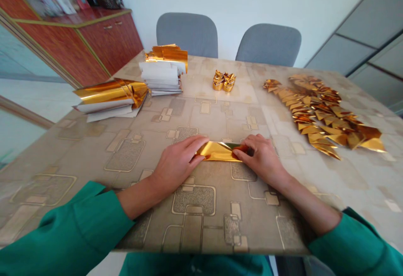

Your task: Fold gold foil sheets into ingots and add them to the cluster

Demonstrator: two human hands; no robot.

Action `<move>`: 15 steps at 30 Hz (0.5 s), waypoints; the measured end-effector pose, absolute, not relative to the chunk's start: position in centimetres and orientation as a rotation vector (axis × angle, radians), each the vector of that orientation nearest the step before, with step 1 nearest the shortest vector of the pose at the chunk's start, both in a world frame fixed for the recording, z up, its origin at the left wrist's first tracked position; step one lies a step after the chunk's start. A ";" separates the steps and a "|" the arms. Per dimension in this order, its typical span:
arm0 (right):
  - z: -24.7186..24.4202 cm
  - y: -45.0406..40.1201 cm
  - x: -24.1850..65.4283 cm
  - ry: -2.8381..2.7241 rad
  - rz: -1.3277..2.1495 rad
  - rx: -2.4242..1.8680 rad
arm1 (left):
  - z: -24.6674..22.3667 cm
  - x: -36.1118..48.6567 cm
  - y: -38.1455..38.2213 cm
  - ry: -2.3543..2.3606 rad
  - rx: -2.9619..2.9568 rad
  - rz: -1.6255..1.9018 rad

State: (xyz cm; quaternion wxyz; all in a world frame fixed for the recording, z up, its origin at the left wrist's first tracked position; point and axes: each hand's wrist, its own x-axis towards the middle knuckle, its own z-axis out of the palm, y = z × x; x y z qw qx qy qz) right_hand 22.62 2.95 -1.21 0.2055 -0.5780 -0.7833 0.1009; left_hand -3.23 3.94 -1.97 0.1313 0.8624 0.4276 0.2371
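Note:
A narrow folded strip of shiny gold paper [218, 151] lies across the middle of the patterned table, between my hands. My left hand [178, 160] is closed on the strip's left end, thumb below and fingers above. At the other end my right hand [261, 156] pinches the strip between thumb and fingers, near a raised fold. The fingertips hide both ends of the strip.
Stacked gold and white paper sheets [162, 76] stand at the back left, beside a fanned pile [110, 97]. Two small gold folded pieces [224, 81] sit at the back middle. Many folded gold pieces [315, 112] spread over the right of the patterned table [126, 200]. Two grey chairs stand behind.

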 end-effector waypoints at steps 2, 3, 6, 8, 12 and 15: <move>-1.3 2.9 22.7 -2.186 0.254 -1.622 | -1.9 -3.2 4.0 1.240 2.521 0.679; -1.3 2.9 22.6 -2.188 0.235 -1.625 | -1.9 -3.2 4.1 1.239 2.525 0.675; -1.5 2.9 22.4 -2.190 0.135 -1.679 | -1.8 -3.2 4.1 1.251 2.521 0.664; -1.6 2.9 22.2 -2.187 0.055 -1.726 | -1.7 -3.2 4.2 1.259 2.516 0.654; -1.8 2.9 22.0 -2.196 -0.004 -1.735 | -1.7 -3.2 4.3 1.296 2.524 0.618; -1.6 3.0 22.0 -2.210 -0.030 -1.739 | -1.6 -3.2 4.3 1.319 2.531 0.581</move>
